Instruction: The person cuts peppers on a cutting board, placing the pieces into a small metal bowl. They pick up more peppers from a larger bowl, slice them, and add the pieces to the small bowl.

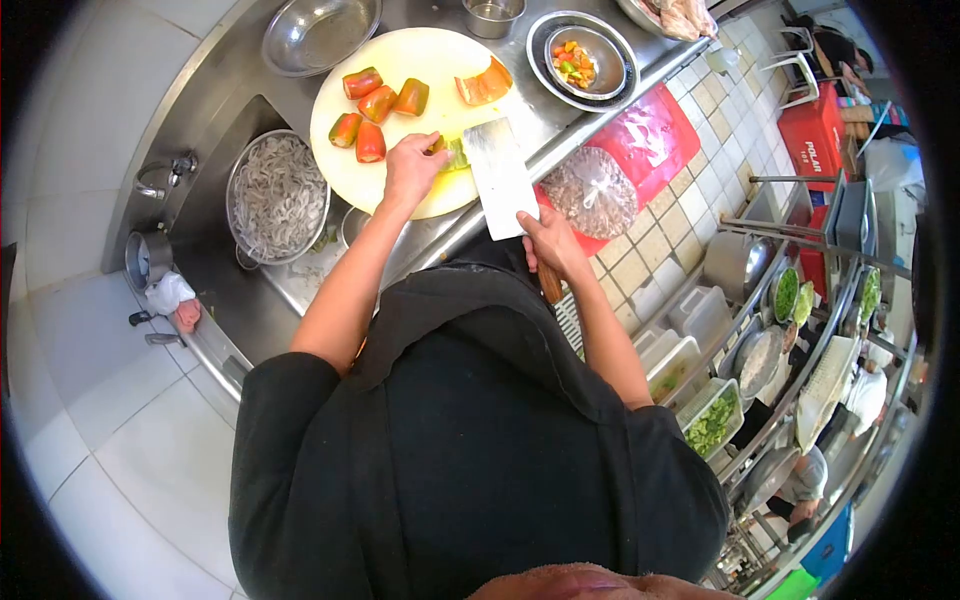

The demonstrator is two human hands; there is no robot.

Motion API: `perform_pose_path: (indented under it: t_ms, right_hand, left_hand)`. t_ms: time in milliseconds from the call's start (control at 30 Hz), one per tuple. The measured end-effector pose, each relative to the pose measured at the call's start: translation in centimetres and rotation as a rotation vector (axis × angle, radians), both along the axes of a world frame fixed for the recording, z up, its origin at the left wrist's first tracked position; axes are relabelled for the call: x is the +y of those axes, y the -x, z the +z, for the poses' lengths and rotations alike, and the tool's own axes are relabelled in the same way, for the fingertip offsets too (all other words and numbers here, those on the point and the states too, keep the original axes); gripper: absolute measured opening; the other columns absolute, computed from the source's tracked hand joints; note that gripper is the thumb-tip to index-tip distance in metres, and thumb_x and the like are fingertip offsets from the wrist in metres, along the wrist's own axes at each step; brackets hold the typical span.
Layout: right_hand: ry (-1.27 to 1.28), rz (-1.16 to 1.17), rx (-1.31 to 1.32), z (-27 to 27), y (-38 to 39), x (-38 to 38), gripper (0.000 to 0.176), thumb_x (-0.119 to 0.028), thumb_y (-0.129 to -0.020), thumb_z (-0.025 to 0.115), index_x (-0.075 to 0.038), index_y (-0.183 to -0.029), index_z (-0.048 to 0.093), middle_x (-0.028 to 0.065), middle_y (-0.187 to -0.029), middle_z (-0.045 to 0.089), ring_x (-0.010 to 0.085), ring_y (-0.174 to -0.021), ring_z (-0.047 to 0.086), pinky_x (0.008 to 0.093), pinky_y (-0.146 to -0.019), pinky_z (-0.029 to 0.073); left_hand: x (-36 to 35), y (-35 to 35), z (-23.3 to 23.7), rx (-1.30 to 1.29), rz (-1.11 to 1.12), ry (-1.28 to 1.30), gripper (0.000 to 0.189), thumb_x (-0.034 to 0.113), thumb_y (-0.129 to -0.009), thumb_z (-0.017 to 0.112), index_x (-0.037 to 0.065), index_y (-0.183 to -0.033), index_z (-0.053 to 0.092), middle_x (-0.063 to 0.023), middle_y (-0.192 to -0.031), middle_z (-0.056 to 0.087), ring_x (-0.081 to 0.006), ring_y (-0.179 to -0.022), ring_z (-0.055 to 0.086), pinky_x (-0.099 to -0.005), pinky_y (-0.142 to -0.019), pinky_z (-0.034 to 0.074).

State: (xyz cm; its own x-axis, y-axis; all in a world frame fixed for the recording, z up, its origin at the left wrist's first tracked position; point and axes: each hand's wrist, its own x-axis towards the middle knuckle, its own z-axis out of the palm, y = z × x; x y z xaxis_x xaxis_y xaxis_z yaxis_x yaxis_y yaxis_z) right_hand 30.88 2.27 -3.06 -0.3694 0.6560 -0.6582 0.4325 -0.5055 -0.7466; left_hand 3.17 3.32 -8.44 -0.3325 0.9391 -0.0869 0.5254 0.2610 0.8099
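Observation:
On a round, pale yellow cutting board (340, 105) my left hand (412, 172) pinches a yellow-green piece of pepper (457, 155) with its fingertips. My right hand (553, 243) is closed around the wooden handle of a cleaver (500, 180). The cleaver's wide blade lies beside the pepper piece, over the board's near right edge. Several red-green pepper pieces (377, 103) stand and lie at the board's left side. An opened orange pepper section (484, 84) rests near the far right edge.
Diced peppers fill a steel bowl (575, 62) right of the board. A colander of grey strips (278, 195) sits in the sink (215, 165) at left. A metal bowl (320, 35) stands behind. A bagged food bundle (590, 193) and shelves of containers (710, 415) are at right.

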Motion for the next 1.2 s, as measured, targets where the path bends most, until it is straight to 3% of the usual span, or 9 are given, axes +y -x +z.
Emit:
perform_pose_path:
  t_ms: [167,267,367,467,600,800,967,1067,1200]
  right_hand:
    - [0.0,-0.001,0.051,-1.1,1.0,0.4,0.033,-0.029,-0.106,0.054,0.003,-0.106,0.058,0.0065,-0.064,0.056,0.0177,-0.044,0.055,0.0346,-0.041,0.046]
    - [0.031,-0.019,0.097,-1.8,1.3,-0.1,0.032,-0.029,-0.107,0.054,0.003,-0.108,0.059,0.0055,-0.064,0.055,0.0169,-0.044,0.054,0.0342,-0.041,0.046]
    - [0.107,-0.063,0.146,-2.0,0.6,-1.1,0.028,-0.028,-0.108,0.055,-0.001,-0.11,0.059,0.003,-0.064,0.053,0.0129,-0.042,0.05,0.0311,-0.039,0.044]
    - [0.09,-0.031,0.141,-1.9,1.0,-0.8,0.029,-0.029,-0.108,0.055,0.0,-0.109,0.058,0.0031,-0.063,0.053,0.0136,-0.041,0.05,0.0308,-0.039,0.044]
    - [0.049,0.012,0.095,-1.3,2.7,-0.2,0.03,-0.028,-0.108,0.054,0.001,-0.108,0.059,0.004,-0.063,0.054,0.0144,-0.041,0.052,0.0311,-0.039,0.044]
    - [0.013,0.044,0.051,-1.2,2.4,-1.0,0.031,-0.029,-0.108,0.054,0.002,-0.107,0.06,0.0047,-0.062,0.055,0.015,-0.042,0.054,0.0314,-0.04,0.044]
    - [0.036,0.074,0.053,-1.8,2.3,-0.8,0.033,-0.029,-0.108,0.054,0.003,-0.113,0.06,0.0044,-0.062,0.055,0.0145,-0.043,0.054,0.0307,-0.041,0.045]
    - [0.029,0.056,0.1,-2.7,2.4,-0.7,0.034,-0.028,-0.107,0.053,0.004,-0.108,0.062,0.0059,-0.059,0.055,0.017,-0.043,0.056,0.0339,-0.042,0.046]
    - [0.054,0.065,0.111,-2.3,2.5,-0.9,0.03,-0.028,-0.108,0.055,0.002,-0.111,0.06,0.0036,-0.063,0.054,0.014,-0.043,0.053,0.0307,-0.042,0.046]
  left_hand:
    - [-0.3,-0.2,0.6,0.007,-0.017,0.004,0.047,0.025,-0.082,0.082,-0.001,-0.12,0.074,-0.0182,-0.109,0.075,-0.0258,-0.091,0.073,-0.0334,-0.086,0.057]
    - [-0.2,0.2,0.5,-0.022,0.034,0.09,0.046,0.025,-0.083,0.081,0.0,-0.12,0.075,-0.0192,-0.107,0.075,-0.0247,-0.093,0.073,-0.0335,-0.088,0.056]
    - [-0.5,1.9,-0.8,0.089,0.025,0.067,0.039,0.022,-0.087,0.079,-0.001,-0.119,0.075,-0.017,-0.104,0.076,-0.0202,-0.087,0.073,-0.0314,-0.082,0.058]
    - [-1.1,1.8,0.9,-0.296,0.119,0.244,0.033,0.017,-0.091,0.076,-0.002,-0.118,0.076,-0.0131,-0.1,0.078,-0.0158,-0.08,0.072,-0.0285,-0.073,0.059]
    - [-1.9,1.2,1.6,-0.392,0.166,0.23,0.028,0.011,-0.09,0.076,-0.006,-0.112,0.075,-0.0118,-0.092,0.077,-0.0149,-0.074,0.072,-0.0275,-0.068,0.06]
    - [-2.4,0.7,1.0,-0.402,0.302,0.234,0.015,0.007,-0.087,0.077,-0.005,-0.095,0.075,-0.0099,-0.087,0.076,-0.015,-0.069,0.072,-0.028,-0.062,0.06]
    - [-2.6,0.3,0.8,-0.299,0.299,0.218,0.012,0.005,-0.086,0.075,-0.005,-0.093,0.074,-0.0101,-0.084,0.075,-0.0151,-0.065,0.072,-0.0285,-0.061,0.06]
    - [-2.7,0.2,0.5,-0.254,0.308,0.183,0.012,0.005,-0.086,0.074,-0.005,-0.092,0.074,-0.0107,-0.083,0.075,-0.0155,-0.065,0.072,-0.0286,-0.061,0.06]
    - [-2.7,0.0,-0.6,-0.178,0.304,0.162,0.013,0.005,-0.088,0.072,-0.006,-0.093,0.074,-0.0121,-0.083,0.075,-0.0162,-0.065,0.072,-0.0291,-0.061,0.06]
